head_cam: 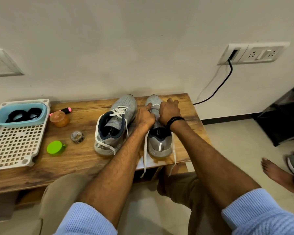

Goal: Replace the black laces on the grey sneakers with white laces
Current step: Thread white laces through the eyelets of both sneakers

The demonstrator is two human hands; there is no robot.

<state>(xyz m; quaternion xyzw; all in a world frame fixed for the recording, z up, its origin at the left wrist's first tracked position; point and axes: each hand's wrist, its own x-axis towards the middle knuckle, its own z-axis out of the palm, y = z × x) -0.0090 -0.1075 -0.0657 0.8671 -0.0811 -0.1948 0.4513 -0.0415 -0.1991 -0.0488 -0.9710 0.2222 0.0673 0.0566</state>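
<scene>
white lace starting at the toe of the second sneaker

both hands are working on the sneaker sitting on the right of the wooden table, heel toward the person, toe toward the wall. the left hand is reaching in from the left, forefinger and thumb seeming to pinch the white lace where it is crossing the lowest eyelets. the right hand is lying knuckles-up over the tongue, fingers curled down; what it is gripping is hidden, so i cannot tell. the lace's two free ends are trailing back along either side of the shoe and hanging off the table's near edge. the shoe's long axis is pointing straight away from the person, so the unthreaded eyelets are lying nearer the body than the hands, each free end on its own hand's side. the other sneaker, just beside it on the left, is wearing white laces. the black laces are lying in a blue tub on a tray, well apart.
</scene>
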